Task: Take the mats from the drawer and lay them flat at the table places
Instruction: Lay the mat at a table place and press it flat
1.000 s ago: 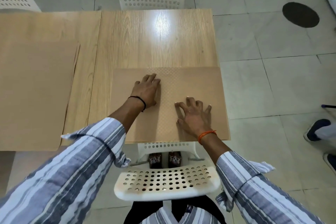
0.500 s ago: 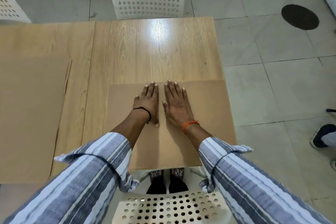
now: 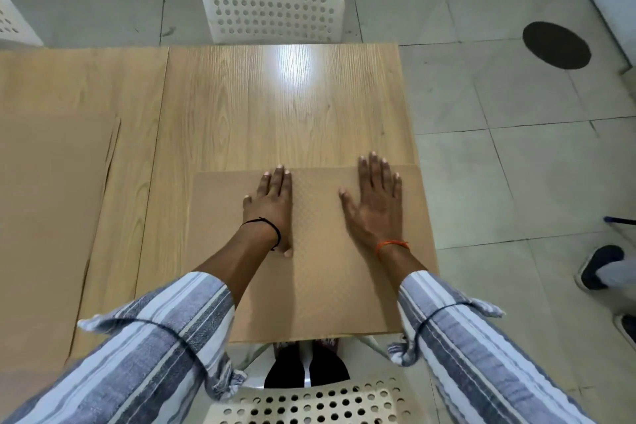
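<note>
A tan textured mat (image 3: 320, 286) lies flat on the near right part of the wooden table (image 3: 275, 113), its right edge at the table's edge. My left hand (image 3: 270, 206) presses flat on the mat's upper middle, fingers together. My right hand (image 3: 375, 203) lies flat with fingers spread on the mat's upper right, fingertips over its far edge. Neither hand holds anything. A stack of similar tan mats (image 3: 51, 234) rests on the left part of the table.
A white perforated chair (image 3: 273, 10) stands at the table's far side, another chair (image 3: 316, 403) right below me at the near edge. Part of a third chair (image 3: 13, 24) shows far left. Another person's shoe (image 3: 600, 267) is on the tiled floor at right.
My hands, side by side in the mat's middle half a second ago, have spread apart; the right hand slid toward the mat's right side. The view tilted a little.
</note>
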The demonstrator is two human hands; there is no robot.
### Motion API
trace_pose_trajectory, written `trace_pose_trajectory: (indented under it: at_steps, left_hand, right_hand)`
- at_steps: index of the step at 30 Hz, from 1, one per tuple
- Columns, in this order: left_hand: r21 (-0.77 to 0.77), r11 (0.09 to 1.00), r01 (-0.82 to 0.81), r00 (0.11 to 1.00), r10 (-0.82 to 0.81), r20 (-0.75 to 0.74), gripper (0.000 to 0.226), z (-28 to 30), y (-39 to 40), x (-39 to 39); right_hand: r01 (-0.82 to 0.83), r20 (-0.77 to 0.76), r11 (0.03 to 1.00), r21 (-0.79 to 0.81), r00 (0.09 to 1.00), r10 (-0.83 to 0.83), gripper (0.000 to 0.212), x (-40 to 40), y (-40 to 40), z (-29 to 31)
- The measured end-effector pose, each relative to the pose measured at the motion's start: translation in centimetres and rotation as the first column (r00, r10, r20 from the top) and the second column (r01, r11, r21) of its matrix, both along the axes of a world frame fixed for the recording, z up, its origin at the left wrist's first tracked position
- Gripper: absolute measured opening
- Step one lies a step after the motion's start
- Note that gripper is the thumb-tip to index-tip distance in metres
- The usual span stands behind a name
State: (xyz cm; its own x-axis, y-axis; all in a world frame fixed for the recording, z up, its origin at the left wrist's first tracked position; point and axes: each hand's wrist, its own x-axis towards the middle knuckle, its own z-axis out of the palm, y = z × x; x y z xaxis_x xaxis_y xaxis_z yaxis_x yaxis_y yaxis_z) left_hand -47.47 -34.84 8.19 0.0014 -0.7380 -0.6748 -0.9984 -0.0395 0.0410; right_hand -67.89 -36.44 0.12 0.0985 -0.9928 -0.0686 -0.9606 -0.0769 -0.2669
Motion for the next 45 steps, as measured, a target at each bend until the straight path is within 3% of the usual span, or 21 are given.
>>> trace_pose_trajectory:
  at_steps: [4,9,24,35,38,43,45]
  left_hand:
    - [0.003,1.000,0.001,1.000,-0.001,-0.005,0.151,0.3,0.1,0.0]
    - [0.003,1.000,0.005,1.000,-0.005,-0.018,0.149,0.2,0.2,0.0]
    - [0.008,1.000,0.024,1.000,-0.024,0.002,0.150,0.8,0.5,-0.2]
    - [0.000,0.999,0.034,0.999,-0.034,-0.030,0.148,0.7,0.5,0.0]
    - [-0.037,0.999,0.018,0.996,-0.021,-0.085,0.133,0.5,1.0,-0.1]
    - [-0.353,0.931,-0.095,0.948,-0.023,-0.318,0.082,-2.0,7.7,-7.1]
    - [-0.403,0.909,-0.107,0.932,-0.050,-0.360,0.071,-3.5,11.4,-10.9]
  right_hand:
    - [0.078,0.005,0.997,-0.020,0.997,-0.078,0.076,-3.9,-0.4,0.1]
    - [0.060,0.023,0.998,-0.014,0.998,-0.059,0.076,-5.1,0.1,0.0]
    - [0.048,-0.040,0.999,0.009,0.998,-0.048,0.072,-8.0,13.9,0.5]
    - [0.043,-0.091,0.999,0.009,0.995,-0.042,0.070,-7.9,16.0,0.9]
    - [0.043,-0.095,0.999,-0.009,0.995,-0.043,0.069,-7.9,16.1,0.8]
    - [0.040,-0.075,0.999,-0.019,0.996,-0.041,0.067,-7.9,15.9,0.6]
    - [0.040,-0.066,0.999,-0.024,0.997,-0.041,0.066,-7.8,15.9,0.6]
